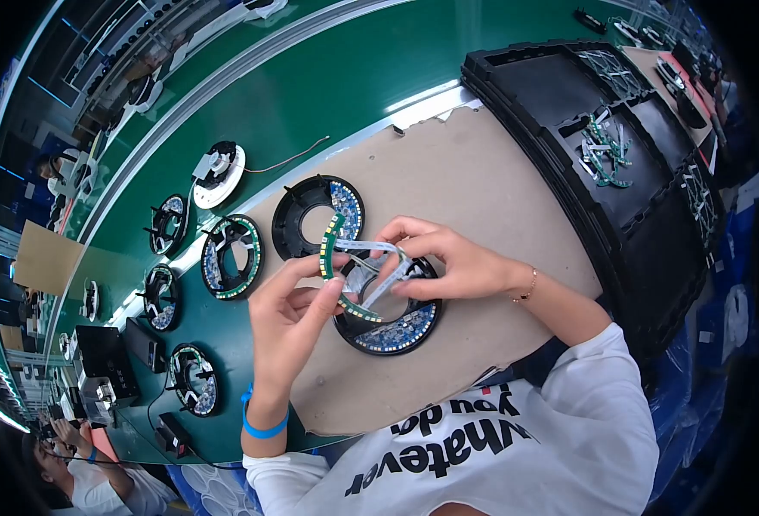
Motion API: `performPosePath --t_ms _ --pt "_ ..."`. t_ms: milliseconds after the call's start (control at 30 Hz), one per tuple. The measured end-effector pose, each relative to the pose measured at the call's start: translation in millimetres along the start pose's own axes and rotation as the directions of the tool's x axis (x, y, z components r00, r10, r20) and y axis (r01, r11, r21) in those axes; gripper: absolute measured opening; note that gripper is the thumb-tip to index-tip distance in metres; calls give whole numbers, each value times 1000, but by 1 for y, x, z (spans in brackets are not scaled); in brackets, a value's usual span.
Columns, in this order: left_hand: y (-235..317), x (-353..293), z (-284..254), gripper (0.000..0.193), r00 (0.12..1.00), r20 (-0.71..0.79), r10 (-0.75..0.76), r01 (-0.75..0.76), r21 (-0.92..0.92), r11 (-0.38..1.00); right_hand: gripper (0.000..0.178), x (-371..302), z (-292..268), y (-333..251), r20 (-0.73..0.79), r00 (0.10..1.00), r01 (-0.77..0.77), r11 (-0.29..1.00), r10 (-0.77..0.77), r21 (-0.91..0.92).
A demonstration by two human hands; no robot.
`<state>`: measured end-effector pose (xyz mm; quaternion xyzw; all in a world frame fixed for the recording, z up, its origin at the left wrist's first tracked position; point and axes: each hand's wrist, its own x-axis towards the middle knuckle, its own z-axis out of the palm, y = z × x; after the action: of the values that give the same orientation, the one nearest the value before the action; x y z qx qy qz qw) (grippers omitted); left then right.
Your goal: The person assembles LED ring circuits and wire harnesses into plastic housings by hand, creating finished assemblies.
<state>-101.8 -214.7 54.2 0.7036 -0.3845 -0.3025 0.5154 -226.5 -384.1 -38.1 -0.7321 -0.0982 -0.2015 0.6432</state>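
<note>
Between thumb and fingers, my left hand (286,314) grips a curved green LED circuit strip (330,248), which arcs toward me. A white flat ribbon cable (367,246) runs from the strip to my right hand (457,262), whose thumb and fingers pinch its connector end. Both hands are above a black ring-shaped housing (438,320) with a blue circuit board (401,333) on its near side. Just beyond lies another black ring housing (289,215), also fitted with a blue board. My fingers partly hide the near housing.
Brown cardboard (448,172) covers the green bench (328,77). A black divided tray (526,86) at right holds more strips (603,150) and cables. Several assembled rings (231,258) and a white round unit (220,176) with a wire stand left. Another person (95,473) sits lower left.
</note>
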Motion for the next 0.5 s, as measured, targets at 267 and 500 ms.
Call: performPosePath --t_ms 267,500 --pt "-30 17 -38 27 960 183 -214 171 221 960 21 4 -17 3 -35 892 -394 811 451 433" --pt "-60 20 -34 30 927 202 -315 286 161 945 23 3 -13 16 -51 847 -473 793 529 383"
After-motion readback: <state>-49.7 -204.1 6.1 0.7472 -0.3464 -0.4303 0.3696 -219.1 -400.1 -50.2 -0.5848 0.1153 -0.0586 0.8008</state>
